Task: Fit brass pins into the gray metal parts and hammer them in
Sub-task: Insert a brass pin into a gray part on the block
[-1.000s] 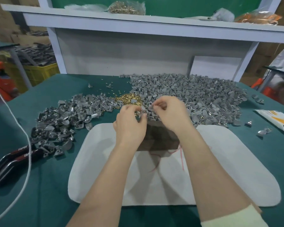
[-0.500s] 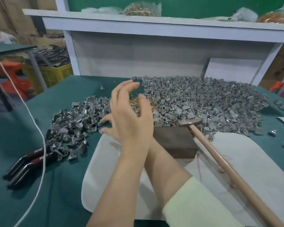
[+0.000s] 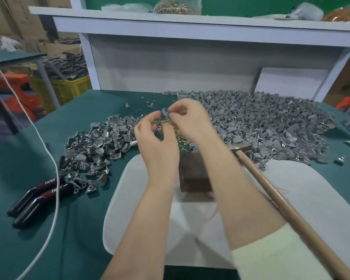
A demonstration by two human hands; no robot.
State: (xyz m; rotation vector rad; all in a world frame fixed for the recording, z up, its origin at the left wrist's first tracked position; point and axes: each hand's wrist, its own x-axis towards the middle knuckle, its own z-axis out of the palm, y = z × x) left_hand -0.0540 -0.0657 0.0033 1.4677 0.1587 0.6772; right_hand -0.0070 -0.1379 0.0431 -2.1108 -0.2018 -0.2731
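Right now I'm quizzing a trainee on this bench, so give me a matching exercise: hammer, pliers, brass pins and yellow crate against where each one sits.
Things:
1. hammer
2. pliers
3. brass pins
4. crate

Places:
a. off the table, far left
b. just behind the block
c. table's near left
d. head beside the block, on its right

Pairs: 1-d, 2-c, 3-b, 4-a.

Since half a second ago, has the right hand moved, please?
Yes: right hand moved rightward, from the smaller gray pile to the brass pins behind the block.
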